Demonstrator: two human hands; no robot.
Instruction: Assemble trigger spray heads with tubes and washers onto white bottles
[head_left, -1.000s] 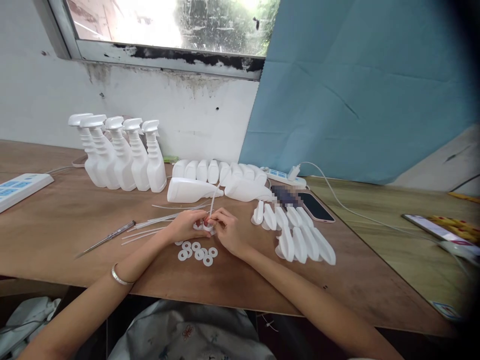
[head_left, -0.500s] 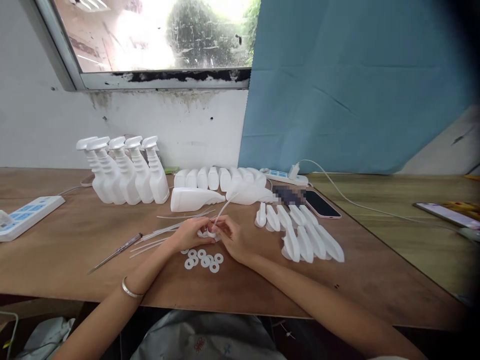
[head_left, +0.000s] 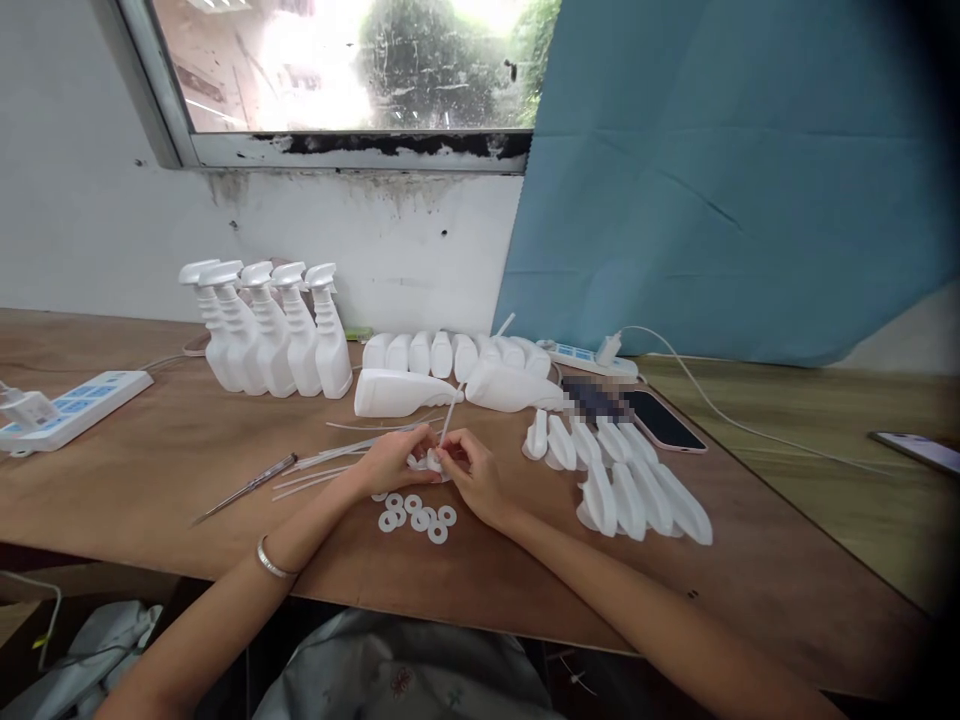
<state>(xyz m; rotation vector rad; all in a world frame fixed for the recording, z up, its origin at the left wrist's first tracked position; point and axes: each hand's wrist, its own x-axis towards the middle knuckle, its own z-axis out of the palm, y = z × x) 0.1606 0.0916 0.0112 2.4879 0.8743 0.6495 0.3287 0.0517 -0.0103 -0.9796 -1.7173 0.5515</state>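
Observation:
My left hand [head_left: 397, 462] is closed around a small white plastic part [head_left: 420, 463], mostly hidden by the fingers. My right hand [head_left: 477, 478] pinches at the same spot, where a thin white tube [head_left: 451, 415] meets the part and slants up and away. Just below the hands lie several flat white rings [head_left: 420, 519], some overlapping. More thin tubes [head_left: 319, 482] are spread beside my left wrist. White spray bottle shells [head_left: 397, 393] lie beyond the hands, and white trigger-head covers [head_left: 600, 497] rest in rows to the right.
Several white spray bottles with heads [head_left: 296, 345] stand upright at the back left. A screwdriver [head_left: 246, 487] lies left of the tubes. Power strips [head_left: 90, 408] sit at left and back right. A phone [head_left: 666, 420] and a white cable [head_left: 720, 407] are at the right.
The view has shifted slightly, moving the scene rightward. Both hands stay together on the white part, and the tube stands a little steeper near the fingers.

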